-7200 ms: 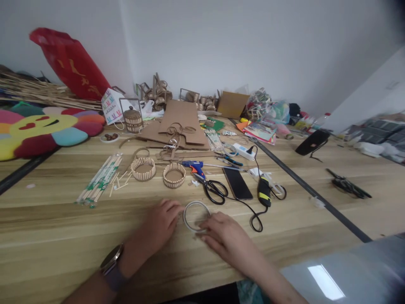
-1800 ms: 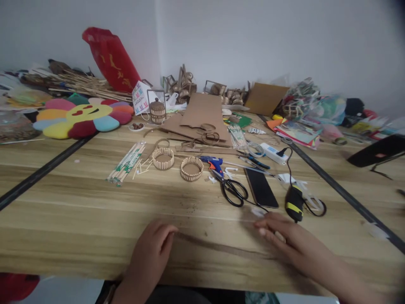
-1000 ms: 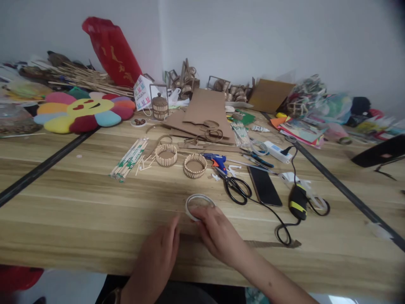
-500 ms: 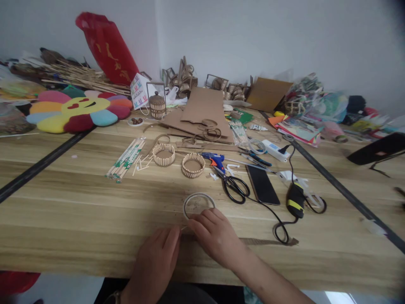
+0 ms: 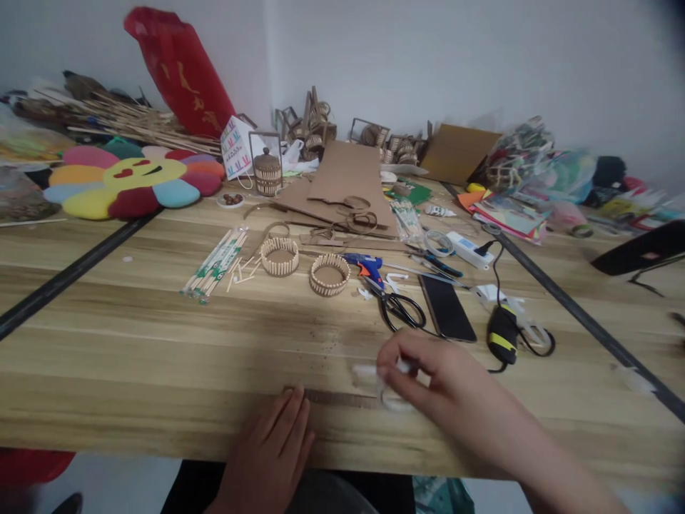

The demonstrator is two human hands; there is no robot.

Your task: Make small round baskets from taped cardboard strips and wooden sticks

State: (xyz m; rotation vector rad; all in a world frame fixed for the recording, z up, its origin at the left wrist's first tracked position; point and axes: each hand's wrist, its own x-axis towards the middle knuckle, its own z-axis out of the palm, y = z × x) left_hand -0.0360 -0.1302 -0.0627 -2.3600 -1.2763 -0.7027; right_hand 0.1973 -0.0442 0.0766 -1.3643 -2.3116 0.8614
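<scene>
My left hand (image 5: 275, 437) lies with its fingers flat, pressing the left end of a thin brown cardboard strip (image 5: 342, 400) against the table. To the right, my right hand (image 5: 436, 375) pinches a roll of tape (image 5: 393, 405), which is smeared by motion and seems raised over the strip's right part. Whether a length of tape runs along the strip I cannot tell. Beyond my hands stand two round cardboard rings edged with short sticks, the left ring (image 5: 280, 258) and the right ring (image 5: 330, 275). Black-handled scissors (image 5: 401, 313) lie past my right hand.
A blue glue gun (image 5: 364, 265), a phone (image 5: 447, 308) and a black-and-yellow device (image 5: 503, 334) with a cord lie right of the rings. Bagged sticks (image 5: 215, 264) are at left. Cardboard sheets (image 5: 345, 171) and a flower cushion (image 5: 133, 178) occupy the back.
My right hand has moved right and picked up the tape roll that lay on the table. My left hand has flattened from a closed hold onto the strip, which now shows more.
</scene>
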